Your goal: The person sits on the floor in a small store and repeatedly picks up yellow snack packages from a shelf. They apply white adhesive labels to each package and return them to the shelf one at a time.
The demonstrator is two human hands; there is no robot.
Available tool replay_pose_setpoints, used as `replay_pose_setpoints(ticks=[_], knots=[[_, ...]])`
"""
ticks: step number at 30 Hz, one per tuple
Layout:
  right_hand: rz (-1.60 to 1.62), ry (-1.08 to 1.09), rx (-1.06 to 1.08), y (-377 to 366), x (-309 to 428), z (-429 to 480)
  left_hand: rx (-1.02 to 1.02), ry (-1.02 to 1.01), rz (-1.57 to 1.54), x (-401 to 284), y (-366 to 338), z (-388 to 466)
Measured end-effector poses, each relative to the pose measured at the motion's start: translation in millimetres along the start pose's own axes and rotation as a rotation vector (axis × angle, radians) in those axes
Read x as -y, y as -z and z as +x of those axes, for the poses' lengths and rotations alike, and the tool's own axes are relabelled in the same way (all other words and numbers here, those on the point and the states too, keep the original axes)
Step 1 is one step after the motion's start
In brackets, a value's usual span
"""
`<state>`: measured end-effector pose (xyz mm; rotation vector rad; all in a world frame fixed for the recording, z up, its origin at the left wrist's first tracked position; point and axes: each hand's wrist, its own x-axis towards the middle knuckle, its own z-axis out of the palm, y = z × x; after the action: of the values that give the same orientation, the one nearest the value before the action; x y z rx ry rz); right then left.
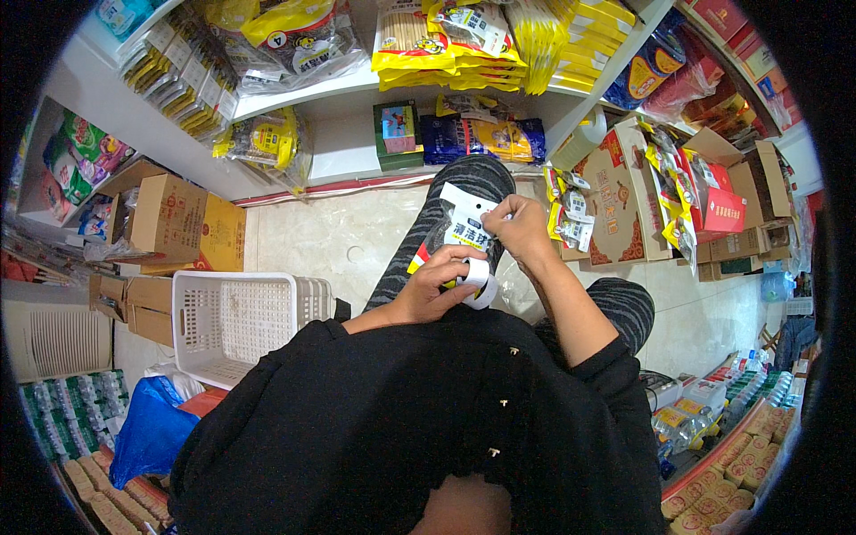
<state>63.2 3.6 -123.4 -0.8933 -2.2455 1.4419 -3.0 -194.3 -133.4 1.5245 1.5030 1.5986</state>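
My left hand [438, 284] holds a roll of white labels [477, 273], its fingers curled round it, against the lower part of a packet of scouring balls [438, 234]. The packet has a white printed header and lies over my raised knee. At the header's right edge is my right hand [518, 224], thumb and forefinger pinched together; whether a label is between them cannot be told. More small packets of scouring balls [568, 207] stand to the right of my right hand, against a printed carton.
A white plastic basket [234, 321] stands on the floor at the left. Ahead, shelves [341, 144] hold yellow packets [448, 60] and a green box [398, 134]. Cartons [612, 200] stand at the right, with more packets [669, 180] hanging over one. A blue plastic bag [150, 428] lies at lower left.
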Motion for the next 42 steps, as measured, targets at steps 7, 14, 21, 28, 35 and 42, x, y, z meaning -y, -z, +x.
replay_pose_setpoints(ticks=[7,14,21,28,35,42], knots=[[-0.124,0.025,-0.031,-1,13,-6,-0.004,-0.013,0.001,0,1,-1],[-0.164,0.057,-0.039,-3,10,-5,-0.002,-0.032,0.034,2,1,-2],[-0.05,0.026,0.009,-2,-4,-3,-0.002,-0.02,0.024,1,1,-3],[0.363,-0.163,0.044,-3,-8,-1,-0.019,0.005,0.026,-3,1,-3],[0.694,-0.347,0.393,33,11,10,-0.032,0.001,0.026,-2,2,-5],[0.163,-0.185,0.457,32,4,21,-0.007,0.053,0.026,2,3,-5]])
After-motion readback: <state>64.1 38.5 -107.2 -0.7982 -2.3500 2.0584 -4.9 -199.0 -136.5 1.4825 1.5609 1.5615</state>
